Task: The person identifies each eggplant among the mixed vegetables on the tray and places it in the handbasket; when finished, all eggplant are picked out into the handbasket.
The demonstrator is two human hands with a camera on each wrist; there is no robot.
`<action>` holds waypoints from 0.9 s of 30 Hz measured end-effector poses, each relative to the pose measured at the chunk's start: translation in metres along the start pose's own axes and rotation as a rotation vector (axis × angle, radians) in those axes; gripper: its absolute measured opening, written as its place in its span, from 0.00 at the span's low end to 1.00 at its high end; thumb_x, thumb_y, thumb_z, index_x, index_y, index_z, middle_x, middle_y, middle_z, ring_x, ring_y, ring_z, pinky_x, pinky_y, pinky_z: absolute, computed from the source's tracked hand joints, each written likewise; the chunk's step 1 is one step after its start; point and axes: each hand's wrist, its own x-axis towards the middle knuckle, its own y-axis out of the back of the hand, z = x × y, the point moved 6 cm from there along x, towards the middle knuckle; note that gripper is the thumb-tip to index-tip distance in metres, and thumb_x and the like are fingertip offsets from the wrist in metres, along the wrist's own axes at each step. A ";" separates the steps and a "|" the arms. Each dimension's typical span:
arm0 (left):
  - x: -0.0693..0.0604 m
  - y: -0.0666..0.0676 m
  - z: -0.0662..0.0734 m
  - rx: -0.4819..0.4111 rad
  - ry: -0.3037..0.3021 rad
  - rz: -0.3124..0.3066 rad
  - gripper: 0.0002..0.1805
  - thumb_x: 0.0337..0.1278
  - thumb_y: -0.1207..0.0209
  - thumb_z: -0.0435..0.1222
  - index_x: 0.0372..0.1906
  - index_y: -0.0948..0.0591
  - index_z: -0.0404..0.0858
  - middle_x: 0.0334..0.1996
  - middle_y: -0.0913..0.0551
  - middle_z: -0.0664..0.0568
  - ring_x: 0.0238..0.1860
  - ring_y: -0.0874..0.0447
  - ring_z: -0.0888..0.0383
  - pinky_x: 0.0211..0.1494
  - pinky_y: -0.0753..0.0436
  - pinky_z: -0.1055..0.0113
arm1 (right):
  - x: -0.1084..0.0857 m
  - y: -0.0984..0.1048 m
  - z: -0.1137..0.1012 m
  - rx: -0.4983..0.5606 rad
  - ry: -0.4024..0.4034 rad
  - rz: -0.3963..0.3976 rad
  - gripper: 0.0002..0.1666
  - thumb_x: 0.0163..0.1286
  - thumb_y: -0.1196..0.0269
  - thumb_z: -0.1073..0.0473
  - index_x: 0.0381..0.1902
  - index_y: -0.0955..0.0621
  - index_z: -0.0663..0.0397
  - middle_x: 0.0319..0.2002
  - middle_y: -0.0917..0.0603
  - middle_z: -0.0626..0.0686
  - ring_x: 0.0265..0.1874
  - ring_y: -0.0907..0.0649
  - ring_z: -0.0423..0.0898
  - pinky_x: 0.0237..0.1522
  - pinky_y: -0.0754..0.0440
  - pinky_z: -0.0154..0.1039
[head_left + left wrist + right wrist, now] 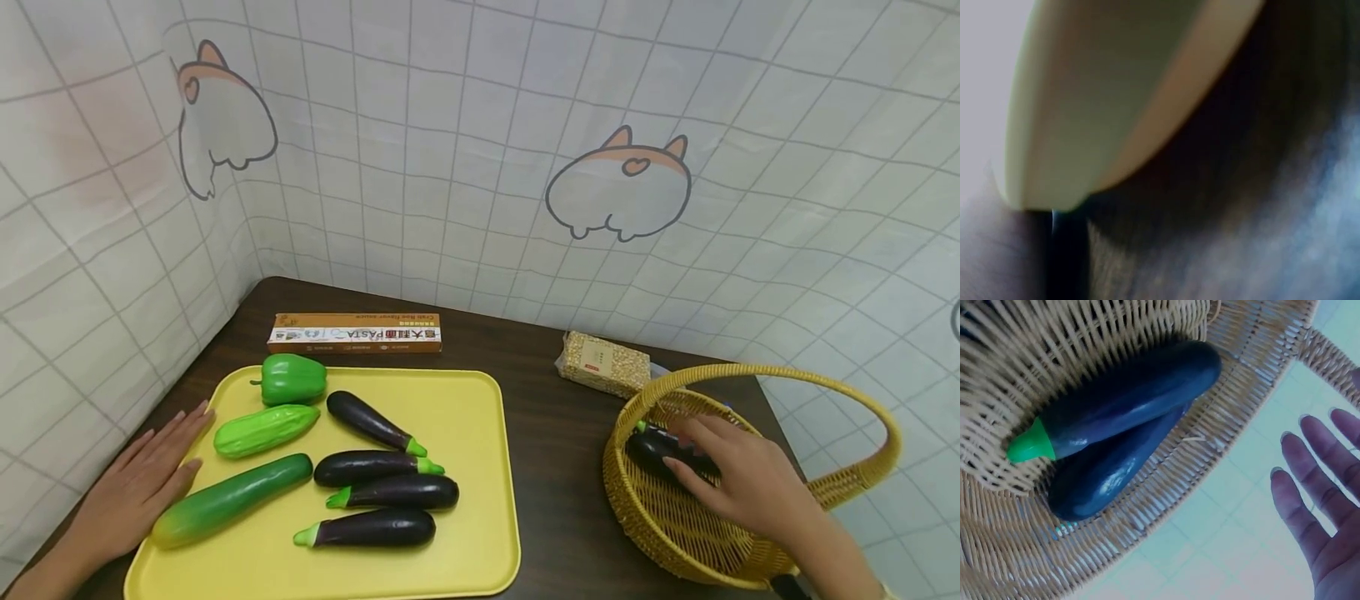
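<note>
Basket eggplants: a capped eggplant (1135, 403) and a second eggplant (1116, 475), its cap hidden, lie together inside the basket (618, 492) at the tabletop's (558, 467) right edge; the capped one partly overlaps the other, and their long axes make a narrow angle.
Right hand: this is the nearer one (738, 475), reaching over the basket, with the pair below and ahead of its palm; the right wrist view shows straight, spread fingers and a gap to both eggplants, so it grasps nothing.
Tray eggplants: four lie on the yellow tray (472, 417), left of the basket and well apart from the right hand; the farthest (369, 421) slants toward the tray's right edge, while the other three (405, 492) lie mostly crosswise, pointing from left edge to right edge.
Caps on the tray: the two farther ones face the right edge, the two nearer ones the left.
Left hand: it lies flat and relaxed (142, 492) along the tray's left edge, holding nothing; the left wrist view is too blurred to confirm how firmly it meets the rim.
Between left hand and tray eggplants: the cucumber (232, 500), aslant, and the light-green gourd (266, 431).
</note>
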 end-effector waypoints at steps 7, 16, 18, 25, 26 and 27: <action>-0.005 -0.002 0.001 -0.017 0.020 -0.010 0.36 0.85 0.49 0.40 0.88 0.48 0.48 0.85 0.49 0.52 0.83 0.64 0.62 0.81 0.72 0.61 | 0.005 0.007 -0.020 0.053 0.113 0.084 0.13 0.75 0.34 0.41 0.47 0.15 0.40 0.40 0.18 0.35 0.29 0.19 0.34 0.24 0.21 0.33; -0.002 0.002 -0.003 -0.004 0.011 0.014 0.36 0.85 0.48 0.40 0.88 0.47 0.48 0.85 0.48 0.53 0.83 0.63 0.63 0.80 0.71 0.64 | 0.039 0.012 -0.051 0.043 0.271 0.234 0.21 0.82 0.44 0.39 0.47 0.13 0.45 0.42 0.15 0.43 0.35 0.16 0.42 0.32 0.15 0.47; -0.001 0.003 -0.003 -0.009 0.007 0.020 0.36 0.84 0.48 0.39 0.87 0.47 0.48 0.85 0.48 0.53 0.83 0.63 0.63 0.80 0.71 0.66 | 0.046 0.010 -0.056 0.047 0.285 0.238 0.21 0.82 0.44 0.39 0.47 0.13 0.47 0.43 0.15 0.43 0.37 0.15 0.45 0.34 0.14 0.50; 0.002 0.005 0.000 -0.018 -0.014 0.031 0.37 0.83 0.46 0.39 0.87 0.45 0.48 0.84 0.45 0.52 0.82 0.62 0.67 0.78 0.69 0.72 | 0.062 0.005 -0.075 0.031 0.352 0.255 0.21 0.82 0.44 0.41 0.46 0.13 0.49 0.42 0.14 0.46 0.35 0.14 0.47 0.33 0.13 0.50; 0.002 0.005 0.001 -0.018 -0.018 0.036 0.37 0.83 0.45 0.39 0.87 0.44 0.48 0.84 0.45 0.52 0.82 0.62 0.67 0.78 0.69 0.73 | 0.065 0.004 -0.078 0.030 0.363 0.257 0.21 0.82 0.44 0.42 0.47 0.13 0.49 0.42 0.14 0.46 0.35 0.14 0.47 0.33 0.13 0.50; 0.002 0.005 0.001 -0.018 -0.019 0.041 0.36 0.83 0.45 0.39 0.87 0.44 0.48 0.84 0.45 0.52 0.82 0.62 0.67 0.78 0.68 0.73 | 0.067 0.003 -0.080 0.032 0.374 0.256 0.21 0.82 0.44 0.42 0.47 0.13 0.49 0.42 0.14 0.46 0.35 0.14 0.46 0.32 0.13 0.49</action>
